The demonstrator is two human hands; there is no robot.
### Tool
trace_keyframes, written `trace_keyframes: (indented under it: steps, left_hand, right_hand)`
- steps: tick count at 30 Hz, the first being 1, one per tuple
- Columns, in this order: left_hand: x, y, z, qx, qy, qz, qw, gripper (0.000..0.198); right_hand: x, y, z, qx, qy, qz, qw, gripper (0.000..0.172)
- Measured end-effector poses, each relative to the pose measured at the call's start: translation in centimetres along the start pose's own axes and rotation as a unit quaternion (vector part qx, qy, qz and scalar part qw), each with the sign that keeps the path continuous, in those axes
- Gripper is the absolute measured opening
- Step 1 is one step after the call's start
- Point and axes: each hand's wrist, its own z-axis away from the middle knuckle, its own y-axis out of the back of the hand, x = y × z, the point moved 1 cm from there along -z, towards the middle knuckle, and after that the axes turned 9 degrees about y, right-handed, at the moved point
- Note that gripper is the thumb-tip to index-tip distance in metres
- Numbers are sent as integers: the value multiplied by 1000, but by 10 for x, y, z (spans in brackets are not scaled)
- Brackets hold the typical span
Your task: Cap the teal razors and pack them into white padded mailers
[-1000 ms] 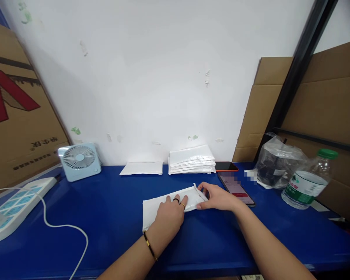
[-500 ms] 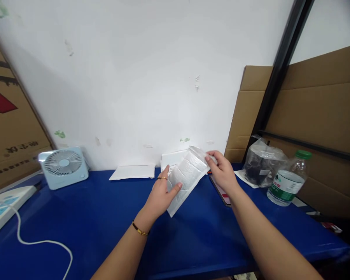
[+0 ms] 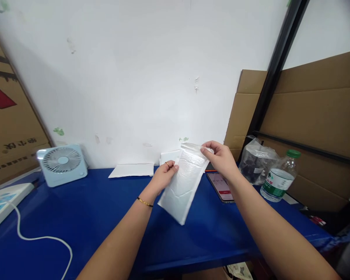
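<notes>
A white padded mailer (image 3: 183, 182) with a shiny, creased face hangs tilted over the blue table, its flap end at the top. My left hand (image 3: 165, 175) pinches its left edge about midway up, thumb in front. At the upper right corner, by the flap, my right hand (image 3: 218, 157) grips it between thumb and fingers. Behind the mailer lie white papers or envelopes (image 3: 169, 156), partly covered by it. A phone (image 3: 221, 187) with a lit screen rests on the table just below my right hand.
On the blue table (image 3: 105, 217) stand a light blue fan (image 3: 63, 164) and a white power strip (image 3: 8, 202) with a cable (image 3: 46, 237). A flat white envelope (image 3: 132, 170) lies by the wall. To the right are a plastic-wrapped item (image 3: 256, 161), a water bottle (image 3: 280, 177) and cardboard (image 3: 312, 116).
My left hand has moved up along the mailer's left edge. The mailer has swung more upright, its lower end shifting toward me, and my right hand has risen slightly with the flap corner.
</notes>
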Motion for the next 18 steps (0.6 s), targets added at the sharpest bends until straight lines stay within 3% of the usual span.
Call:
trace_keyframes:
  steps: [4, 7, 10, 13, 16, 18]
  left_hand:
    - [-10, 16, -16, -31, 39, -246, 968, 33]
    - [-30, 6, -19, -68, 51, -306, 948, 25]
    - [-44, -14, -6, -52, 50, -335, 940, 26]
    - [-46, -34, 20, -36, -8, -403, 914, 39]
    - [-42, -47, 42, -71, -63, -452, 887, 52]
    - [-42, -51, 49, -74, -83, -472, 875, 45]
  right_hand:
    - [29, -11, 33, -100, -93, -77, 988, 31]
    - [53, -25, 68, -194, -131, -46, 971, 37]
    - [76, -35, 93, -207, -149, 41, 966, 44]
    - [90, -43, 103, -202, -157, 80, 963, 53]
    - [93, -52, 104, -200, -163, 66, 964, 45]
    - [88, -57, 104, -216, -159, 34, 963, 33]
